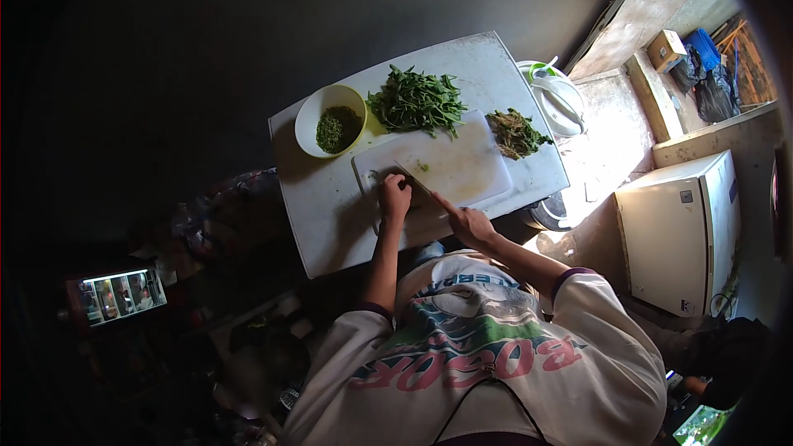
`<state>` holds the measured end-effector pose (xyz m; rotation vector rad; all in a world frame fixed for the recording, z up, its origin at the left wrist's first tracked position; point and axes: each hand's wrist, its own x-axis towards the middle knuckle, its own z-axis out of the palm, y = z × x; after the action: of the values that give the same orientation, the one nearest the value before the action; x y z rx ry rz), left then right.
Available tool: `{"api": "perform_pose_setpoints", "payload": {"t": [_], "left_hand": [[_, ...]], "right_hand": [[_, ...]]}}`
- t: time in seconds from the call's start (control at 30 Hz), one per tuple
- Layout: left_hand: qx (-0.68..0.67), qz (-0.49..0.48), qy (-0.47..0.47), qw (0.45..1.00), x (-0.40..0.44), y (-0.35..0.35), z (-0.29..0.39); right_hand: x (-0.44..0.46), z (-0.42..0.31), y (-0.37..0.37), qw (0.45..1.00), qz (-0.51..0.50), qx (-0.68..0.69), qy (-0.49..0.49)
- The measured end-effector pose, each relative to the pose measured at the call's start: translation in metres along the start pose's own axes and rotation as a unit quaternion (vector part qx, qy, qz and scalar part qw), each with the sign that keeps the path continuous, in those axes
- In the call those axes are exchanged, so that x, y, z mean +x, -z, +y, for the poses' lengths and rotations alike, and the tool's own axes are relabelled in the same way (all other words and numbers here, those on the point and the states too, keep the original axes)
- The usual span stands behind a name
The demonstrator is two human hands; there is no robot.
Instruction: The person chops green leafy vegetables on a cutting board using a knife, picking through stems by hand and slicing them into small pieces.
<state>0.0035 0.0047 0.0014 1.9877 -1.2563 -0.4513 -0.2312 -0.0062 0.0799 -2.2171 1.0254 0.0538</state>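
Observation:
My right hand (pixel 469 224) grips a kitchen knife (pixel 415 179), its blade slanting up and left over the white cutting board (pixel 473 158). Close beside the blade, at the board's left end, my left hand (pixel 396 195) has its fingers curled and pressed down; whatever they hold is hidden. A few small green bits (pixel 423 167) lie on the board near the knife. Behind the board is a heap of leafy greens (pixel 420 101). To the left stands a bowl (pixel 308 126) with finely chopped greens (pixel 337 130) in it. Stems and trimmings (pixel 517 134) are piled past the board's right end.
All of this rests on a white table (pixel 318 235) against a dark wall. Beyond its right edge are a pale basin (pixel 560 106) and a dark bucket (pixel 548 213) lower down. A white chest-like appliance (pixel 665 235) stands at right; a lit screen (pixel 122 296) glows at left.

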Motion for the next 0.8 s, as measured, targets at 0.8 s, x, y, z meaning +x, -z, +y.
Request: {"api": "perform_pose_setpoints", "payload": {"t": [0.8], "left_hand": [[-0.022, -0.01, 0.033, 0.999, 0.002, 0.013, 0.012]], "right_hand": [[-0.011, -0.005, 0.044, 0.998, -0.038, -0.023, -0.047]]}}
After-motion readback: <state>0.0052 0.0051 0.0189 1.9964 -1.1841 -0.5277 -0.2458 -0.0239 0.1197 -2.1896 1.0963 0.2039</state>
